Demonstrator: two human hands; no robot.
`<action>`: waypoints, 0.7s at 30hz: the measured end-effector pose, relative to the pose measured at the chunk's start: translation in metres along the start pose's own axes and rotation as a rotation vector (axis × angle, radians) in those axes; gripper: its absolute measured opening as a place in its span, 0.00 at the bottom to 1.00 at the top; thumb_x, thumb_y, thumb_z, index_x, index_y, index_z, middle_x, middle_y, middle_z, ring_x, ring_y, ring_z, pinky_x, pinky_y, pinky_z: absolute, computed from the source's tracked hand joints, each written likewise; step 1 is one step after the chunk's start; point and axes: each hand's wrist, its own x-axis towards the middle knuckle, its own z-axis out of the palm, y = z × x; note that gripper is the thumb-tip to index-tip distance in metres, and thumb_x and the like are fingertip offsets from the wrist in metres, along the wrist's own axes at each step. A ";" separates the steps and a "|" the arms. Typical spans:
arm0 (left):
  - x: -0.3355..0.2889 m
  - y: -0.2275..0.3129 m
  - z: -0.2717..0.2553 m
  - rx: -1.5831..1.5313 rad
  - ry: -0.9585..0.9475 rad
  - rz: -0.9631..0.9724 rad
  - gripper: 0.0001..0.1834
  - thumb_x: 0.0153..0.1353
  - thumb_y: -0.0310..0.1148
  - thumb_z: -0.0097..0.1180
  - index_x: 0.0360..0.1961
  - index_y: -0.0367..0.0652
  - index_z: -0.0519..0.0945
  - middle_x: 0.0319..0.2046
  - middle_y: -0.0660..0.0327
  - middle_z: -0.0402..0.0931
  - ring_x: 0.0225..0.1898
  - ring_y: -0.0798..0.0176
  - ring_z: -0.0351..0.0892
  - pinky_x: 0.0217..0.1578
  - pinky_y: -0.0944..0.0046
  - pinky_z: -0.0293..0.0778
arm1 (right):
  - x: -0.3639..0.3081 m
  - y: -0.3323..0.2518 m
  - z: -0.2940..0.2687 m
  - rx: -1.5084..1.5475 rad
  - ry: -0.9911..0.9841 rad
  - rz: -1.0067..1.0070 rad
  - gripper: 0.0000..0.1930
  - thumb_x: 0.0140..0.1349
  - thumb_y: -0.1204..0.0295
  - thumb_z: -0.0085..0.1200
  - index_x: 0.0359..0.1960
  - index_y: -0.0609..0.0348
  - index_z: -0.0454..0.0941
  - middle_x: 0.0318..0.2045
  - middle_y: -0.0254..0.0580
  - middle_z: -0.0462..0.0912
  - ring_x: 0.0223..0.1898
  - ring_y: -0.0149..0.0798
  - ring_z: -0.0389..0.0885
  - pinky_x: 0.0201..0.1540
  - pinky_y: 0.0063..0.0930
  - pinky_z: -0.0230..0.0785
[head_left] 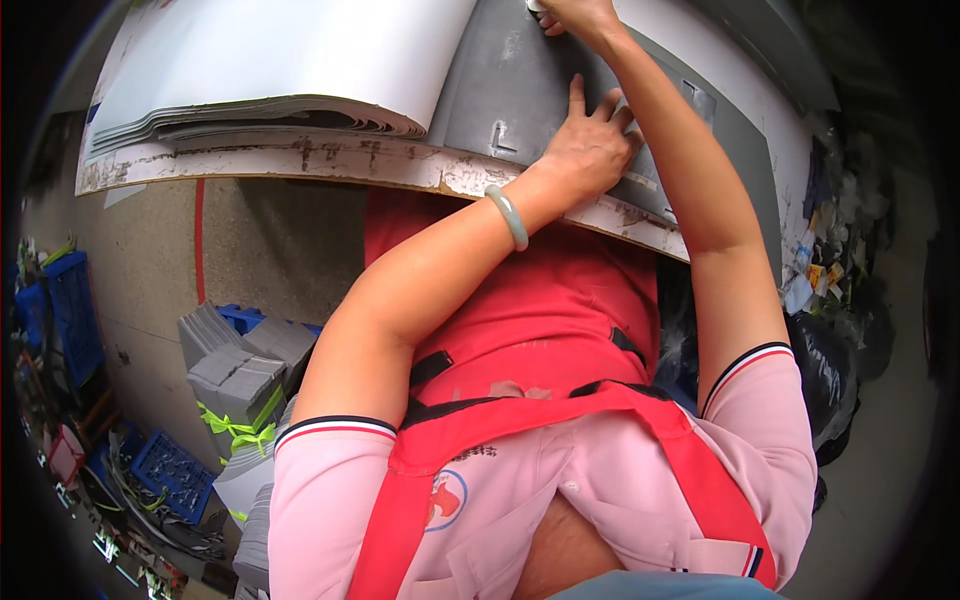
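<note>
A dark grey sheet with pale scuffs and L-shaped marks lies on the worktable. My left hand, a pale green bangle on its wrist, rests on this sheet with its fingers spread. Farther off, at the top edge of the view, my right hand has its fingers curled round a small white thing. Part of that hand is cut off, and I cannot make out what the white thing is. Left of the grey sheet sits a thick pile of large sheets, white on top, with layered, curling near edges.
The white worktable's worn near edge runs in front of me. Bundles of grey pieces tied with bright green strips stand on the floor at left, near a blue crate. Black plastic bags lie at right.
</note>
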 end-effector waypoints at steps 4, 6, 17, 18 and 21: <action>0.000 0.002 -0.001 -0.018 -0.016 0.016 0.18 0.65 0.39 0.54 0.56 0.51 0.79 0.61 0.57 0.67 0.69 0.52 0.58 0.61 0.18 0.54 | 0.006 -0.014 -0.009 -0.190 -0.145 0.114 0.07 0.59 0.77 0.55 0.35 0.70 0.78 0.19 0.46 0.81 0.18 0.36 0.81 0.19 0.30 0.77; 0.006 0.006 0.001 -0.036 0.003 0.034 0.18 0.65 0.39 0.54 0.55 0.50 0.80 0.61 0.57 0.67 0.69 0.52 0.58 0.61 0.18 0.54 | 0.006 0.012 -0.022 -0.071 -0.133 0.090 0.07 0.60 0.76 0.55 0.36 0.70 0.78 0.20 0.46 0.82 0.18 0.36 0.82 0.19 0.30 0.77; -0.001 -0.006 0.020 -0.233 0.120 -0.022 0.18 0.65 0.43 0.49 0.55 0.53 0.75 0.60 0.59 0.71 0.67 0.53 0.66 0.63 0.29 0.57 | -0.139 -0.019 0.000 -0.121 -0.508 0.023 0.08 0.64 0.70 0.55 0.37 0.63 0.76 0.20 0.38 0.80 0.16 0.27 0.75 0.17 0.21 0.67; -0.001 -0.004 0.009 -0.026 0.030 0.067 0.19 0.65 0.43 0.49 0.56 0.54 0.74 0.62 0.60 0.69 0.68 0.53 0.64 0.63 0.27 0.56 | -0.140 -0.011 0.002 -0.148 -0.490 0.012 0.08 0.64 0.70 0.54 0.37 0.64 0.75 0.19 0.38 0.80 0.15 0.27 0.75 0.17 0.21 0.66; -0.005 -0.005 0.012 -0.001 0.111 0.094 0.20 0.65 0.45 0.47 0.56 0.54 0.75 0.62 0.58 0.69 0.70 0.51 0.63 0.66 0.25 0.51 | -0.139 -0.011 0.011 -0.217 -0.481 -0.033 0.08 0.63 0.71 0.53 0.35 0.64 0.75 0.18 0.38 0.79 0.15 0.27 0.74 0.16 0.22 0.66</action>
